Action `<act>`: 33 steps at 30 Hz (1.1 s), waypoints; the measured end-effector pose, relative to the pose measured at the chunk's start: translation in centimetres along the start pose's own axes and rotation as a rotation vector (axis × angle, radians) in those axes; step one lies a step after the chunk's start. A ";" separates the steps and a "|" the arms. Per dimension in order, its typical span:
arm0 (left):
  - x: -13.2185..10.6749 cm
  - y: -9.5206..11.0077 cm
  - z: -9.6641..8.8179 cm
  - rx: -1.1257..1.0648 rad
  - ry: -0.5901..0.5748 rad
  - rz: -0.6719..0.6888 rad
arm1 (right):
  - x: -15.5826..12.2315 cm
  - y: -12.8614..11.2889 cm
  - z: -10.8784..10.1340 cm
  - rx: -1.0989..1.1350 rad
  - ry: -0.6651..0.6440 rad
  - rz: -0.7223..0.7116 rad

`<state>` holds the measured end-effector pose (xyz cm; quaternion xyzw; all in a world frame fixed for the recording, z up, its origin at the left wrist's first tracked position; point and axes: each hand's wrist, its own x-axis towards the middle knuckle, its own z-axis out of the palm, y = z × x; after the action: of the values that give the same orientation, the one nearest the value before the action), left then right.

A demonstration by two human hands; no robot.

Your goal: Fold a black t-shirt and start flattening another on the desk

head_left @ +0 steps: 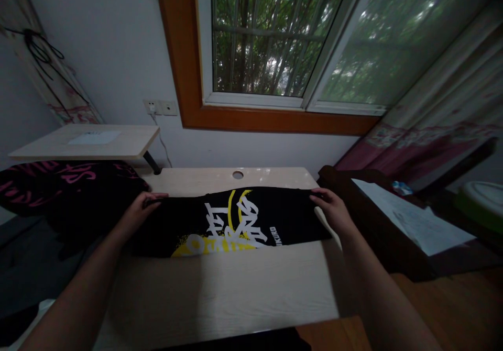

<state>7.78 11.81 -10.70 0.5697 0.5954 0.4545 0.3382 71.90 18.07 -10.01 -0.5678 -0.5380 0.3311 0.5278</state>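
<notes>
A black garment [298, 215] with white lettering and a yellow print lies folded into a long strip across the pale wooden desk [267, 288]. My left hand [143, 208] pinches its far left corner, thumb and fingers closed on the cloth. At the opposite end, my right hand [332, 209] grips the far right corner in the same way. Between the two hands the far edge runs nearly straight, bowing up slightly. Whether the cloth rests fully on the desk or is partly lifted, I cannot tell.
Black cloth with pink lettering [78, 183] is heaped at the left, under a small raised shelf [133, 136]. To the right, a white sheet [412, 217] lies on a dark brown surface. A window [275, 36] and wall sockets [160, 108] are behind the desk.
</notes>
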 end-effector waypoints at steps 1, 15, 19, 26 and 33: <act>-0.5 0.2 -0.1 -0.028 -0.002 -0.044 | -0.9 -0.4 -0.7 0.040 -0.004 0.028; -0.5 -0.8 0.2 -0.160 0.153 -0.155 | -1.2 -0.9 -3.4 0.215 -0.069 0.139; 0.7 -1.3 0.7 -0.056 0.161 -0.185 | 2.3 0.1 -1.0 0.133 -0.005 0.093; 2.6 -2.1 1.6 0.075 0.166 -0.141 | 6.5 2.7 2.6 -0.105 0.043 0.044; 1.5 -2.9 0.4 0.193 0.156 -0.251 | 6.1 3.0 3.1 -0.181 -0.114 0.182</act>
<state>6.85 13.52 -13.35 0.4839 0.7270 0.3923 0.2888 70.97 25.06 -12.38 -0.6398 -0.5410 0.3594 0.4109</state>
